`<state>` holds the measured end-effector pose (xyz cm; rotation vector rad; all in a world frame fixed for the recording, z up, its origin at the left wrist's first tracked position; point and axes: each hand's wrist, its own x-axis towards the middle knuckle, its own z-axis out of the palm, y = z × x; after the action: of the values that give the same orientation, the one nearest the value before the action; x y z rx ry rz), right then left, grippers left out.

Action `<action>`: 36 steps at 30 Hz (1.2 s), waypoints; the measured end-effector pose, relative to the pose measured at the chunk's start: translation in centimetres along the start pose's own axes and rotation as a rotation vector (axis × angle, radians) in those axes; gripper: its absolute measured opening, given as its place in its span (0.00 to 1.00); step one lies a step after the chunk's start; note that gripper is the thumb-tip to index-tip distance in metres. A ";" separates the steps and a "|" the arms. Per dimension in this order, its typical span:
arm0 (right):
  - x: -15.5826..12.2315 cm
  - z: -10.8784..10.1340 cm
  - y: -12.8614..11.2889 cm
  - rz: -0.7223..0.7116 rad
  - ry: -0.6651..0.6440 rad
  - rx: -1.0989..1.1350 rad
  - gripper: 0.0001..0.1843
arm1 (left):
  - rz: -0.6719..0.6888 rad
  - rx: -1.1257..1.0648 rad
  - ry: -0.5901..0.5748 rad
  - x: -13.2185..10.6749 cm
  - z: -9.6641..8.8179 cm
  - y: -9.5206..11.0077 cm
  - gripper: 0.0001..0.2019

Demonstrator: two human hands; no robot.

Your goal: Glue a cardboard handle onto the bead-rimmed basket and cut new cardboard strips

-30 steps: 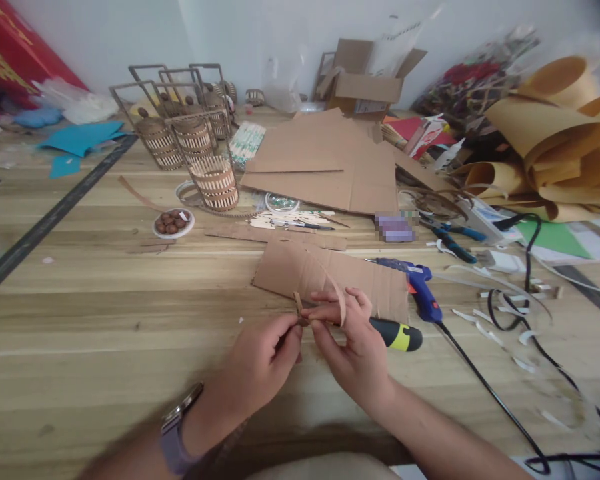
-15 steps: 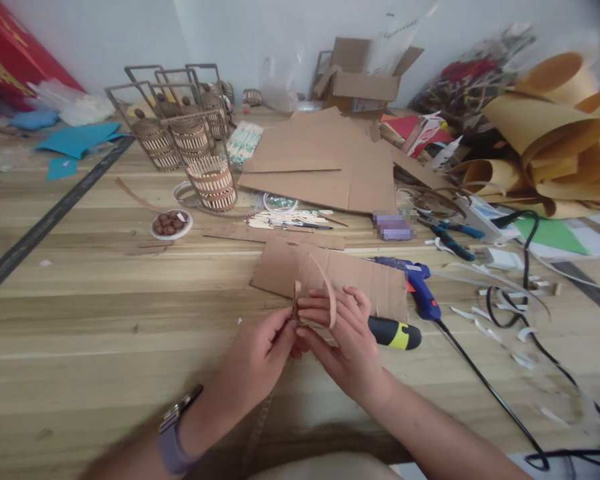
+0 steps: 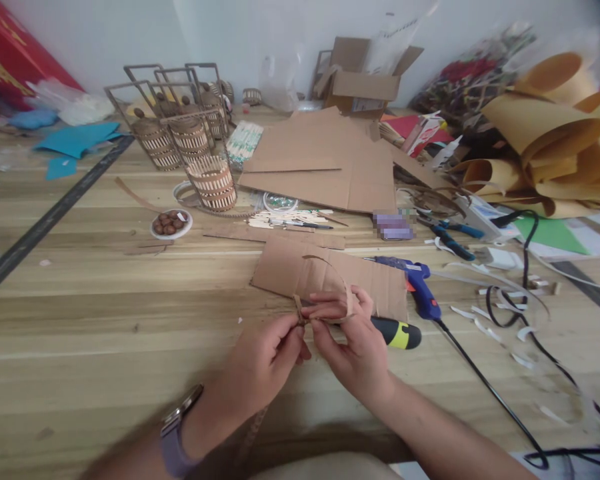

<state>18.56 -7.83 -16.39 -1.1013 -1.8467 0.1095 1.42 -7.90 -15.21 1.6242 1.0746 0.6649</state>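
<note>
Both hands meet low in the middle of a wooden table [image 3: 105, 320]. My left hand [image 3: 263, 363], with a watch on its wrist, pinches the end of a thin brown cardboard strip [image 3: 341, 280]. My right hand [image 3: 353, 340] also grips this strip, which loops up and over its fingers. Just behind the hands lies a flat cardboard piece [image 3: 290, 270]. A black and yellow tool handle [image 3: 397, 333] lies right of my right hand, touching neither hand.
A blue glue gun [image 3: 417, 283] with a black cord [image 3: 485, 387] lies to the right. Woven baskets in wire frames [image 3: 190, 143], a dish of nuts [image 3: 171, 223], cardboard sheets [image 3: 325, 160], an open box [image 3: 363, 80], paper rolls [image 3: 555, 133] and scraps fill the back and right.
The strip's loop has swung from upright over the right fingers to arching rightward. Both hands have shifted slightly while keeping hold of the strip.
</note>
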 end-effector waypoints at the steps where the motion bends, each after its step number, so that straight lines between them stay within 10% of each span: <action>1: 0.0 0.0 0.0 -0.003 0.002 0.000 0.10 | 0.004 -0.002 -0.002 0.0 0.0 -0.1 0.15; 23: -0.2 -0.2 0.1 -0.137 -0.039 -0.047 0.08 | 0.009 0.027 0.012 0.1 0.2 -0.9 0.17; 36: 0.0 -0.4 0.7 0.084 -0.021 0.025 0.09 | 0.036 0.034 -0.031 0.2 -0.1 -0.5 0.14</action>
<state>19.25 -7.56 -16.50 -1.1640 -1.8133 0.1931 1.28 -7.71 -15.66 1.6814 1.0414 0.6458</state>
